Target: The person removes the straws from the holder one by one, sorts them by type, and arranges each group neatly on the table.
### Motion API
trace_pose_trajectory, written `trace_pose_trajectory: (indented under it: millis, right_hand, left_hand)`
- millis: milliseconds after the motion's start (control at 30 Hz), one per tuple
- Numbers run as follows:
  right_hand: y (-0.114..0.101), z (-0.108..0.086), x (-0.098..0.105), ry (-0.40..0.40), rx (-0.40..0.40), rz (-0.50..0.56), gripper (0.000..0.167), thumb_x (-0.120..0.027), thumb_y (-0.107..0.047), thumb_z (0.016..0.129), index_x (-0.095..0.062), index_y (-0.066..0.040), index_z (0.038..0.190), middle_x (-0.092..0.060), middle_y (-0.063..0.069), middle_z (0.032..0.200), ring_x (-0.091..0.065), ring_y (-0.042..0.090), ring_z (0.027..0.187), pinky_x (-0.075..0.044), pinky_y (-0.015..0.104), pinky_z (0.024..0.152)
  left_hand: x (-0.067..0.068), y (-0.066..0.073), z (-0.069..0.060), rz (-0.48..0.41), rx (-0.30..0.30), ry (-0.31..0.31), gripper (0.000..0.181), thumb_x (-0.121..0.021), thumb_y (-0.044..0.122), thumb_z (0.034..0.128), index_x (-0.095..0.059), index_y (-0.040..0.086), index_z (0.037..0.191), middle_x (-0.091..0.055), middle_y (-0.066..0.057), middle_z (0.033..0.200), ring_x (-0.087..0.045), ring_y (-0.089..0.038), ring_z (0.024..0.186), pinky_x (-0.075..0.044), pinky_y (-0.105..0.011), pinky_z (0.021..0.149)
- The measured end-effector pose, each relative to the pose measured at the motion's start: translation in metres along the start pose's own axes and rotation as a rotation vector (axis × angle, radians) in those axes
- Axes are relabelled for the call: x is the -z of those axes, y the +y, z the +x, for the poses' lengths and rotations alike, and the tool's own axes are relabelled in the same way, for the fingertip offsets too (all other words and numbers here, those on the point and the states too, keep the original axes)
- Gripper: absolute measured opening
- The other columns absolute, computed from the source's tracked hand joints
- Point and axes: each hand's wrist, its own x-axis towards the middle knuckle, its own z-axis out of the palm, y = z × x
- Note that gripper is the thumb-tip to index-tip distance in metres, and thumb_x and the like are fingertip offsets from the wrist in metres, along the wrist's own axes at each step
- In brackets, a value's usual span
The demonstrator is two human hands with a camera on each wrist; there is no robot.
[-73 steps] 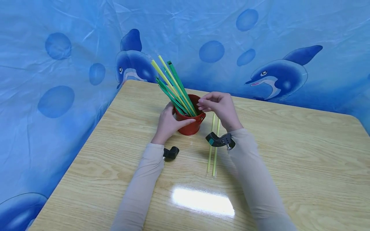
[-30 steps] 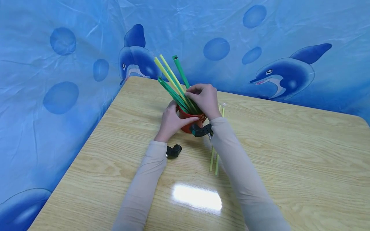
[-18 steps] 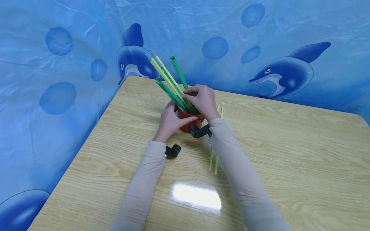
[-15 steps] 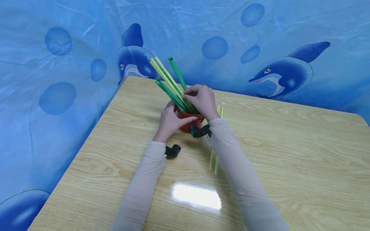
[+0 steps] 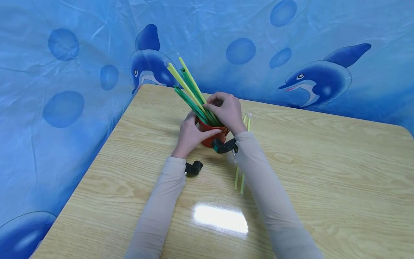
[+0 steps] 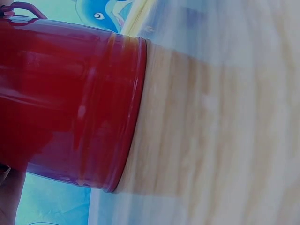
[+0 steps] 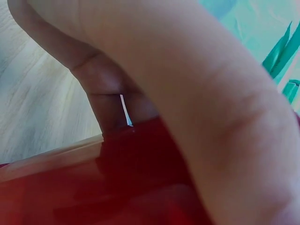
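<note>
The red bucket [image 5: 208,140] stands on the table, holding yellow and green straws, the green ones [image 5: 188,99] folded or flat-looking. My left hand [image 5: 190,137] grips its left side, thumb along the front rim; the bucket wall [image 6: 70,103] fills much of the left wrist view. Above the rim, my right hand [image 5: 227,110] pinches a yellow straw [image 5: 191,77] among the others. A second yellow straw [image 5: 178,76] leans to its left. In the right wrist view the fingers [image 7: 201,84] cover the grip, with the bucket [image 7: 84,192] below.
Two yellow straws [image 5: 242,182] in clear wrapping lie side by side on the wooden table [image 5: 323,172], partly under my right forearm. A blue backdrop [image 5: 200,28] with dolphins stands behind the table and along its left side.
My right hand has moved left from the bucket's right rim to the straws. The pinched yellow straw has risen slightly, and the tall green straw has swung left behind it. My left hand stays on the bucket.
</note>
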Motion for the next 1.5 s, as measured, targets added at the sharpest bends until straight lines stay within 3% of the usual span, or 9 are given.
trace_pose_trajectory:
  millis: [700, 1033, 1233, 1500]
  right_hand:
    - [0.004, -0.003, -0.002, 0.049, 0.047, 0.062, 0.013, -0.064, -0.011, 0.091, -0.068, 0.001, 0.087, -0.068, 0.013, 0.082, -0.062, 0.02, 0.071, -0.049, 0.03, 0.065]
    - [0.006, -0.003, 0.004, 0.036, 0.053, 0.187, 0.014, -0.064, -0.011, 0.091, -0.068, 0.001, 0.085, -0.065, 0.012, 0.077, -0.058, 0.017, 0.068, -0.047, 0.027, 0.063]
    - [0.009, -0.004, 0.007, 0.032, 0.037, 0.256, 0.015, -0.065, -0.013, 0.09, -0.07, 0.002, 0.088, -0.068, 0.013, 0.084, -0.061, 0.016, 0.073, -0.051, 0.027, 0.069]
    - [0.012, -0.015, 0.011, 0.046, 0.061, 0.295, 0.017, -0.068, -0.014, 0.088, -0.071, 0.002, 0.091, -0.068, 0.015, 0.088, -0.063, 0.021, 0.076, -0.05, 0.024, 0.066]
  left_hand:
    - [0.001, 0.0, -0.001, 0.032, 0.022, -0.005, 0.076, -0.081, 0.036, 0.073, -0.045, 0.007, 0.133, -0.053, -0.009, 0.126, -0.052, -0.024, 0.115, -0.044, -0.04, 0.097]
    - [-0.002, -0.002, 0.001, 0.046, -0.013, 0.022, 0.07, -0.083, 0.037, 0.071, -0.049, 0.007, 0.125, -0.056, -0.008, 0.118, -0.054, -0.023, 0.111, -0.047, -0.037, 0.093]
    - [-0.002, -0.002, 0.002, 0.045, -0.022, 0.022, 0.072, -0.082, 0.038, 0.0713, -0.049, 0.008, 0.127, -0.056, -0.008, 0.119, -0.053, -0.022, 0.112, -0.047, -0.037, 0.093]
    - [-0.002, -0.001, 0.001, 0.015, -0.008, 0.017, 0.074, -0.082, 0.036, 0.0717, -0.047, 0.009, 0.131, -0.055, -0.006, 0.124, -0.052, -0.02, 0.115, -0.047, -0.035, 0.094]
